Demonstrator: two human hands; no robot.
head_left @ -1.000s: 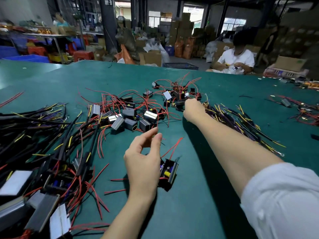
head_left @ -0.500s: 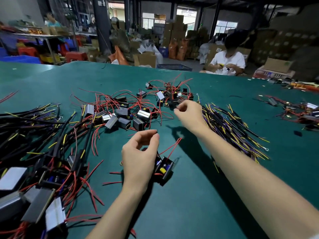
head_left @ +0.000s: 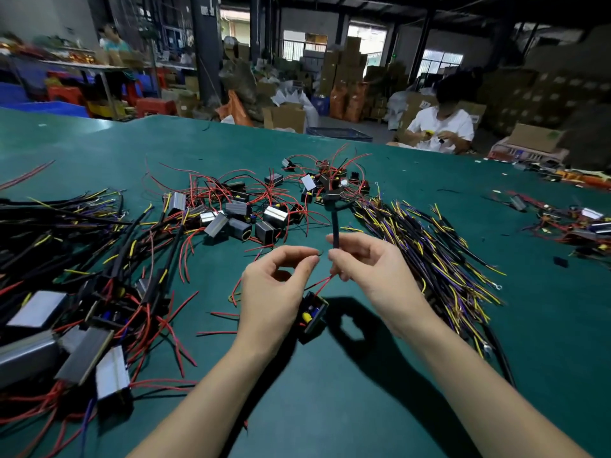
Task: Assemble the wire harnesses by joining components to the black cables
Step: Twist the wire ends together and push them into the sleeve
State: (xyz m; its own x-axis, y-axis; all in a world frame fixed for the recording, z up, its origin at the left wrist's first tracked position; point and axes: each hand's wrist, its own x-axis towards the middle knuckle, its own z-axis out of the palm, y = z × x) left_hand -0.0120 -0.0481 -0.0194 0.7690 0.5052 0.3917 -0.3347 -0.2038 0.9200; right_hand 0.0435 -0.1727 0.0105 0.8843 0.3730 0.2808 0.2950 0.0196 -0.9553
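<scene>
My right hand (head_left: pixel 367 269) pinches a black cable (head_left: pixel 335 226) upright above the small black module (head_left: pixel 312 317); my left hand (head_left: pixel 276 285), just beside the cable, pinches a red wire (head_left: pixel 322 281) from that module.

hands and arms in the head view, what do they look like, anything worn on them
Both are bare: the left hand and right hand wear no gloves, and no ring, watch or bracelet shows on the fingers or wrists. Both forearms run bare to the bottom edge of the picture, with no sleeve in view. The fingers are slim; the few nails that show look short and unpainted. No markings or tape show.
</scene>
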